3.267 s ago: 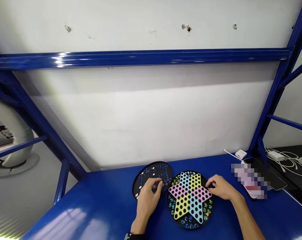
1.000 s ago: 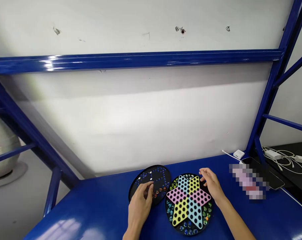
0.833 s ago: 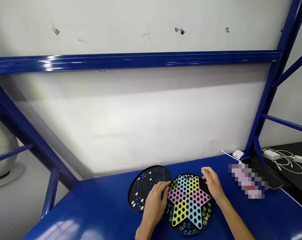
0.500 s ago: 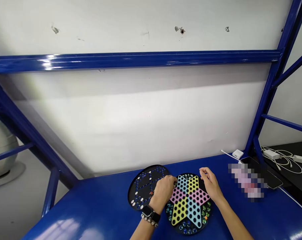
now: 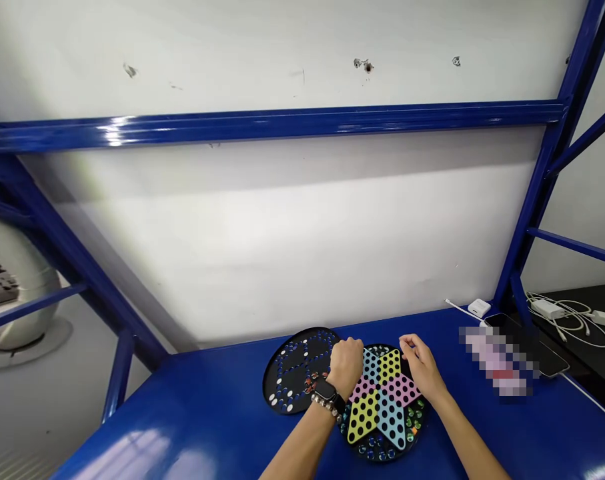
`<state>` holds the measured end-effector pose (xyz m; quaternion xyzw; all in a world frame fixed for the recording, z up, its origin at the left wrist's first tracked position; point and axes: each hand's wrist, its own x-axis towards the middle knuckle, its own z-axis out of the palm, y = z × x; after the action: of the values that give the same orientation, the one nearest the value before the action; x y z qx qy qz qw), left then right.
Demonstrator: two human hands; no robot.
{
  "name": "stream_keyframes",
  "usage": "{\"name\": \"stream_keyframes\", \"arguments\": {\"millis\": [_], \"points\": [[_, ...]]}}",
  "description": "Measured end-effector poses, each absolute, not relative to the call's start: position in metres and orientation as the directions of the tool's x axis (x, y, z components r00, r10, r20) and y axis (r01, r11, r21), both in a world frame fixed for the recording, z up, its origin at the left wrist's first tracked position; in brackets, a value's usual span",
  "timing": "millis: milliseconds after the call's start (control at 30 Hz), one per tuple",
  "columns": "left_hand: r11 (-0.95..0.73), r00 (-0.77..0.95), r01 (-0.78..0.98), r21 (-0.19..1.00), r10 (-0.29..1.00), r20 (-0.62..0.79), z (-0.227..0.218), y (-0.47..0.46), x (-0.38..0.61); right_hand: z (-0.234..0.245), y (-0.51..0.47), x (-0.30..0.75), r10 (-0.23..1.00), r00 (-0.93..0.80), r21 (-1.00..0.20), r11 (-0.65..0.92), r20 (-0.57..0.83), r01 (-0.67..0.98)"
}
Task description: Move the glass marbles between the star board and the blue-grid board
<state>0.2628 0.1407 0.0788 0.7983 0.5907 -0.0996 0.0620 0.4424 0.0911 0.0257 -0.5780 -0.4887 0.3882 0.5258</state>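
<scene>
- Two hands: the left hand [image 5: 345, 365] is clenched, fingers curled down out of sight, so I cannot tell whether it grasps anything; the right hand [image 5: 419, 369] is relaxed and half-curled, gripping nothing visible.
- Two round black boards: the star-painted board [image 5: 382, 427] lies nearest the right hand, under the left hand's edge; the holed board [image 5: 287, 387] sits just beside it.
- One cluster of marbles [image 5: 310, 383] lies on the holed board.
- One wristwatch [image 5: 325, 389], one beaded bracelet [image 5: 326, 407], both on the left wrist.
- One phone [image 5: 525, 343] on the blue table [image 5: 182, 427].
- Since the last frame, the left hand has shifted rightward, further over the star board.
</scene>
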Motion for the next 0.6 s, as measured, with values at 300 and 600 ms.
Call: {"name": "stream_keyframes", "arguments": {"millis": [300, 600], "points": [[-0.249, 0.261, 0.965, 0.087, 0.949, -0.177, 0.081, 0.141, 0.242, 0.025, 0.091, 0.445, 0.969, 0.243, -0.987, 0.0, 0.039, 0.158], [-0.211, 0.236, 0.963, 0.17, 0.961, -0.146, 0.077, 0.136, 0.206, 0.023, 0.093, 0.446, 0.968, 0.247, -0.993, 0.012, 0.041, 0.116]]}}
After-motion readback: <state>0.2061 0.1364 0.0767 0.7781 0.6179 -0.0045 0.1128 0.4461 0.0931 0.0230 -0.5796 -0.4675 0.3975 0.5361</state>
